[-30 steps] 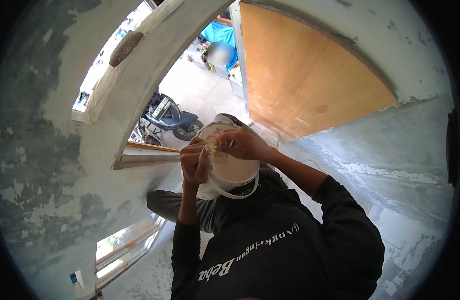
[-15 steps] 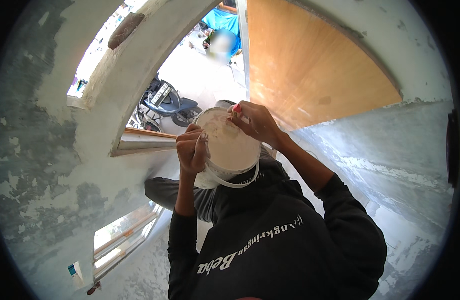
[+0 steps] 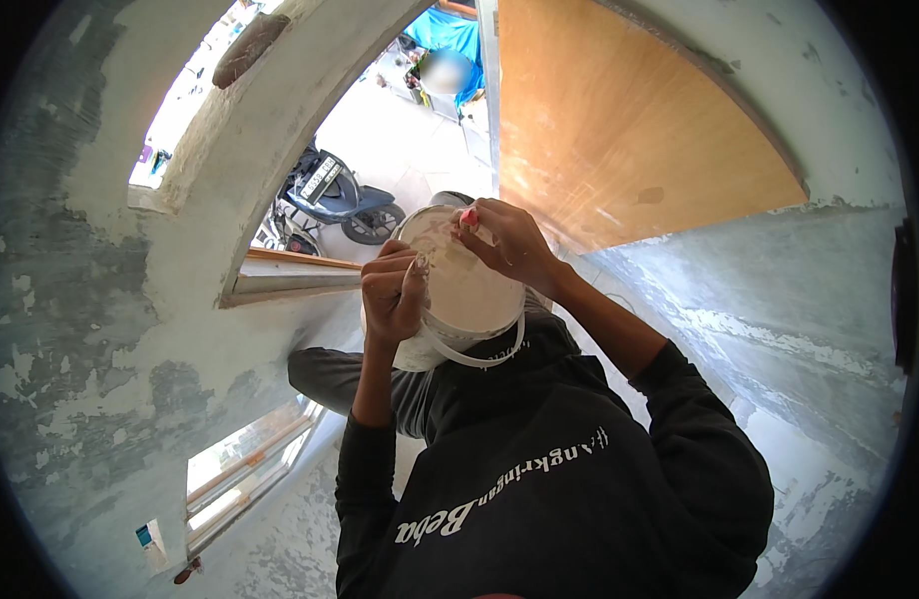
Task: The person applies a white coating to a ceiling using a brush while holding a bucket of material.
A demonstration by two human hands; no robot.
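A white plastic bucket [image 3: 479, 295] is in front of my body, its pale, smudged round top facing up and its white handle [image 3: 479, 357] hanging on the near side. My left hand [image 3: 393, 295] is closed in a fist at the bucket's left edge, whitish smears on its thumb; what its fingers hold, if anything, is hidden. Above the far right part of the top, my right hand [image 3: 509, 243] is closed with its fingertips on a small red-ended object [image 3: 468, 217]. Most of that object is covered by the fingers.
Left is a grey wall [image 3: 180, 349] with patchy plaster and a low window [image 3: 250, 474]. Beyond the doorway stand a parked motorbike [image 3: 335, 195], a blue tarp [image 3: 450, 35] and a blurred figure. An open wooden door [image 3: 619, 130] stands at the right, by another patchy wall [image 3: 749, 299].
The bucket and my left hand have shifted slightly right and away from me. My right hand stays nearly in place, still closed on the red-ended object.
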